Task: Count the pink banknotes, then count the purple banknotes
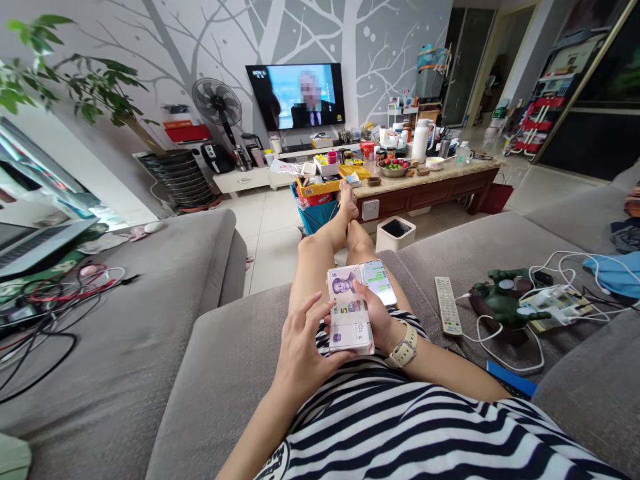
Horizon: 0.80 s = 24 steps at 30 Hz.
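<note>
A thick stack of purple banknotes (349,313) rests in my lap. My right hand (379,319), with a beige watch on the wrist, grips the stack from the right, thumb on the top note. My left hand (301,347) holds the stack's left edge, fingers spread along it. A smartphone (381,281) with a lit screen lies on my thigh just behind the notes. I sit on a grey sofa (230,353) with my legs stretched toward the coffee table.
A TV remote (447,305), a green toy fist (503,298) and white cables with a power strip (550,297) lie on the sofa to my right. A cluttered coffee table (430,180), white bin (395,232), television (295,95) and fan (217,103) stand ahead. A laptop (35,240) and wires lie left.
</note>
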Tool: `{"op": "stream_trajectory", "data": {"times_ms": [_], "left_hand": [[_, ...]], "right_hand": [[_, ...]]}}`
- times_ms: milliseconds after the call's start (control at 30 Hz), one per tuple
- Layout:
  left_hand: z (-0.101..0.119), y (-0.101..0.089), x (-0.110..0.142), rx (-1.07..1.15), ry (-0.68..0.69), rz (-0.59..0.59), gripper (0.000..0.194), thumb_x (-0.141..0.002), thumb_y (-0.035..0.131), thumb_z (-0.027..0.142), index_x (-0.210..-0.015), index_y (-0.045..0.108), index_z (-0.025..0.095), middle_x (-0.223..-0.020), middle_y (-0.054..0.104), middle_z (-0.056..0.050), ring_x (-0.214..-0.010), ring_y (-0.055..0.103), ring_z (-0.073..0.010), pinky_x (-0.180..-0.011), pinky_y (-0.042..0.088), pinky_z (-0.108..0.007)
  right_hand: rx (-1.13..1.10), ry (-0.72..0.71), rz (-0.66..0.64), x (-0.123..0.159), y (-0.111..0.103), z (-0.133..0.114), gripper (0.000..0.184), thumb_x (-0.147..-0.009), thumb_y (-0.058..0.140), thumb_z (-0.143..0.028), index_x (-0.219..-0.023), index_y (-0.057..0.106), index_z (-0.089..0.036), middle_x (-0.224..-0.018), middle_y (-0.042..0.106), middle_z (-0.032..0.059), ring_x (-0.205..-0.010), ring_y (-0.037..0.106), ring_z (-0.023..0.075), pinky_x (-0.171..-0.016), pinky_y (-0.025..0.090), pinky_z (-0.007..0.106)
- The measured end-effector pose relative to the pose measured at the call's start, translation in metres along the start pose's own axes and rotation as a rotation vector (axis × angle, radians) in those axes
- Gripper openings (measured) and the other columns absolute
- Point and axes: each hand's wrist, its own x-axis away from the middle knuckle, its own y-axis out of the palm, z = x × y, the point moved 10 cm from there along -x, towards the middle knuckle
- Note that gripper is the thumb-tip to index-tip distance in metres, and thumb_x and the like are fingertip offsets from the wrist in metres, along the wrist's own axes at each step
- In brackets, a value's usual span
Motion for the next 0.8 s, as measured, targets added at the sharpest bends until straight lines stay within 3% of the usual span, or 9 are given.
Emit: {"op": "stream_trajectory", "data": {"times_ms": [267, 533, 800], "left_hand": [[-0.002, 0.002, 0.001, 0.002, -0.009, -0.008, 0.07, -0.072, 0.069, 0.05, -0.133, 0.042, 0.029, -0.142, 0.043, -0.011, -0.13, 0.043, -0.029, -0.104, 0.04, -0.047], [-0.007, 0.007, 0.002, 0.109, -0.05, -0.086, 0.075, -0.069, 0.071, 0.05, -0.134, 0.042, 0.029, -0.143, 0.042, -0.011, -0.131, 0.043, -0.0283, -0.104, 0.043, -0.047], [-0.01, 0.008, 0.003, 0.163, -0.096, -0.096, 0.073, -0.07, 0.071, 0.051, -0.134, 0.044, 0.03, -0.144, 0.04, -0.011, -0.134, 0.04, -0.0291, -0.108, 0.039, -0.05]], "right_hand": [[0.009, -0.04, 0.01, 0.0, -0.001, -0.003, 0.061, -0.09, 0.034, -0.065, -0.111, 0.058, -0.013, -0.086, 0.07, 0.0127, -0.076, 0.068, 0.0245, -0.077, 0.054, 0.044], [-0.003, -0.08, -0.023, 0.001, 0.003, -0.003, 0.059, -0.09, 0.038, -0.063, -0.117, 0.057, -0.015, -0.087, 0.071, 0.0115, -0.075, 0.068, 0.0239, -0.077, 0.054, 0.043], [0.009, -0.084, -0.025, 0.0, 0.001, -0.003, 0.058, -0.09, 0.037, -0.062, -0.117, 0.057, -0.014, -0.086, 0.072, 0.0119, -0.075, 0.069, 0.0244, -0.075, 0.054, 0.041]]}}
